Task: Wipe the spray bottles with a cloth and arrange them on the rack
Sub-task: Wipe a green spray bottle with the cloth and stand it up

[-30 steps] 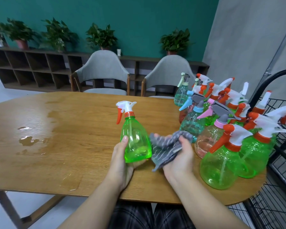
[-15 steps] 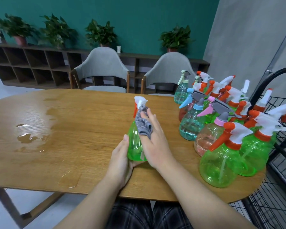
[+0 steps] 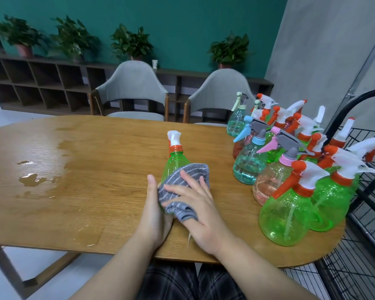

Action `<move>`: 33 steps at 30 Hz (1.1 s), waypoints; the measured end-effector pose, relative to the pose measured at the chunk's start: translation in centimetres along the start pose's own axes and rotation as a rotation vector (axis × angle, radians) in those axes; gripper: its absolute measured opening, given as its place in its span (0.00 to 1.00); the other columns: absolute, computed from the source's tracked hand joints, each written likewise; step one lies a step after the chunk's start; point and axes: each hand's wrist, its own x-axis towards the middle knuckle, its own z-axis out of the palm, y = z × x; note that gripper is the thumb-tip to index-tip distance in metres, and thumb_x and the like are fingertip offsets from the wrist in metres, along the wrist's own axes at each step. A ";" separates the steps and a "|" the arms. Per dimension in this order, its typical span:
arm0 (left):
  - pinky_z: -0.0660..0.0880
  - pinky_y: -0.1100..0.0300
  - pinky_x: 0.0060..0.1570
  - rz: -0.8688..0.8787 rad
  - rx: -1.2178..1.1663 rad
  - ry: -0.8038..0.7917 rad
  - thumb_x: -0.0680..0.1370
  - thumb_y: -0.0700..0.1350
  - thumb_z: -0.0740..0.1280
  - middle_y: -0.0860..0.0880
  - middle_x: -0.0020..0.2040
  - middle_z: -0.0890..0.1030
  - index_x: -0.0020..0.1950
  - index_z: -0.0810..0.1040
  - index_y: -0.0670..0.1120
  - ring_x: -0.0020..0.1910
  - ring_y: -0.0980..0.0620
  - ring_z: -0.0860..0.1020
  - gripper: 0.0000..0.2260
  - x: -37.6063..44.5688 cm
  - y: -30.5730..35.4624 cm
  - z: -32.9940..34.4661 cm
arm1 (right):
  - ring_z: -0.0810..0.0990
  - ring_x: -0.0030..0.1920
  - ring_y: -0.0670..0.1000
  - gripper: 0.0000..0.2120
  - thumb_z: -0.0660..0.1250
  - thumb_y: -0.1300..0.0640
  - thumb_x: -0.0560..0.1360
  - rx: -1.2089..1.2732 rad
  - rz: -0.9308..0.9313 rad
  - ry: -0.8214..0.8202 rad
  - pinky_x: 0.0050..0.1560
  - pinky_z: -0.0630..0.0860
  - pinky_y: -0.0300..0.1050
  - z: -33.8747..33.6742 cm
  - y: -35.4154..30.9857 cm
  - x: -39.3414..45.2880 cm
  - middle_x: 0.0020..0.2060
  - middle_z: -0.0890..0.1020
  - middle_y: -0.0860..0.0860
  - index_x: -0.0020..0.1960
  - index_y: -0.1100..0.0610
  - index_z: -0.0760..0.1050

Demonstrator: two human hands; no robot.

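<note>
1. Since half a second ago your right hand (image 3: 200, 210) has slid down from the neck of the green spray bottle (image 3: 175, 163) to its belly, taking the grey striped cloth (image 3: 183, 188) with it; the white trigger head, which the cloth covered, now stands bare at centre frame.
2. Your right hand lies spread over the cloth with fingers straight, pressing it flat against the bottle's near side; a fold of cloth hangs below your palm.
3. Your left hand (image 3: 155, 213) cups the bottle's lower body from the left, thumb up along its side; the fingers behind it are hidden, so how tightly they curl you cannot tell.
4. The bottle stands upright on the wooden table (image 3: 95, 169), just left of centre frame near the near edge.
5. The cluster of other spray bottles (image 3: 290, 169) crowds the right end of the table, green, teal and pink, with orange, white, blue and pink triggers.
6. The black wire rack (image 3: 366, 245) stands at the right edge of the frame, just beside the table.
7. Puddles of water (image 3: 34, 179) lie on the table at the left of the frame.
</note>
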 end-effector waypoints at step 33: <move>0.80 0.49 0.43 -0.004 -0.037 0.006 0.77 0.61 0.53 0.38 0.61 0.80 0.69 0.74 0.43 0.56 0.43 0.81 0.30 0.3 -0.2 -0.5 | 0.56 0.75 0.40 0.21 0.56 0.57 0.68 0.089 0.130 0.120 0.75 0.50 0.57 -0.1 0.3 1.5 0.63 0.76 0.38 0.56 0.48 0.80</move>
